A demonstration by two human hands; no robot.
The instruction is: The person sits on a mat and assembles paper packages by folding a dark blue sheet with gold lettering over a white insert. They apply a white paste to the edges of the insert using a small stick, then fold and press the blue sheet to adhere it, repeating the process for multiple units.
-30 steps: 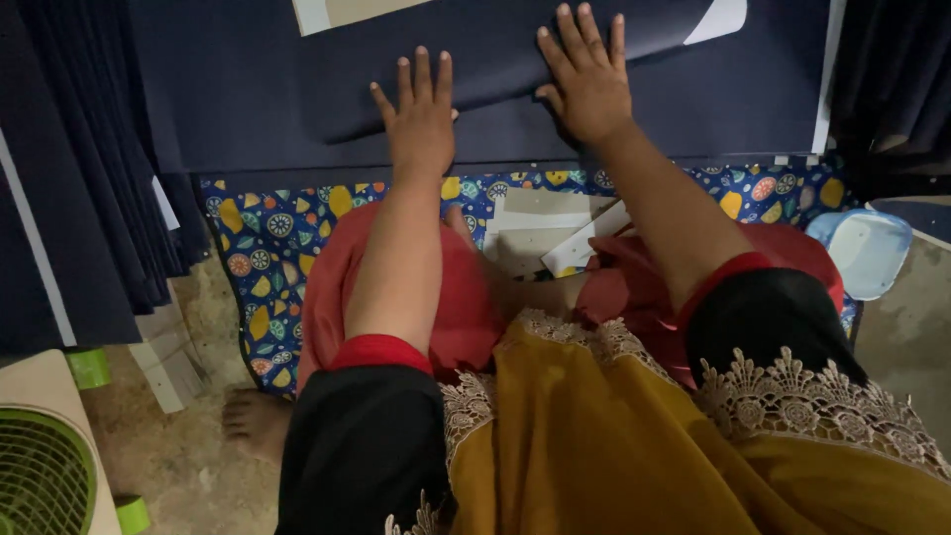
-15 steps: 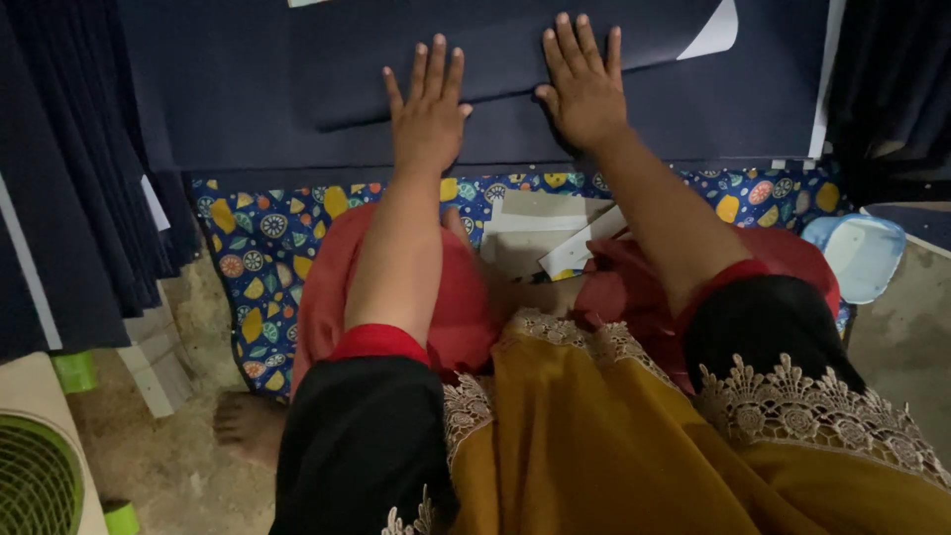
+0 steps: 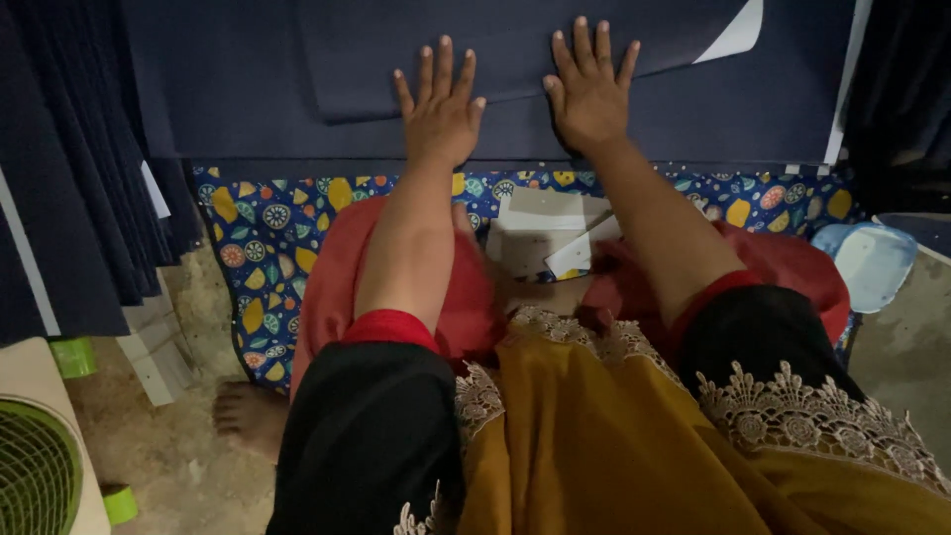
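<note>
Both my hands lie flat, palms down and fingers spread, on a large dark navy sheet (image 3: 248,89) spread on the floor in front of me. My left hand (image 3: 441,114) and my right hand (image 3: 589,94) press on the lower edge of a smaller navy sheet (image 3: 515,45) lying on top, whose white underside shows at a turned-up corner (image 3: 738,35). Neither hand grips anything.
A blue mat with a fruit print (image 3: 267,238) lies under me. White card pieces (image 3: 550,233) rest between my knees. A stack of upright navy sheets (image 3: 69,178) stands at left, a green fan (image 3: 35,476) at bottom left, a pale blue lid (image 3: 877,263) at right.
The view has shifted; both hands sit closer together on the top sheet, the left hand moved right, with more of the smaller sheet showing above them.
</note>
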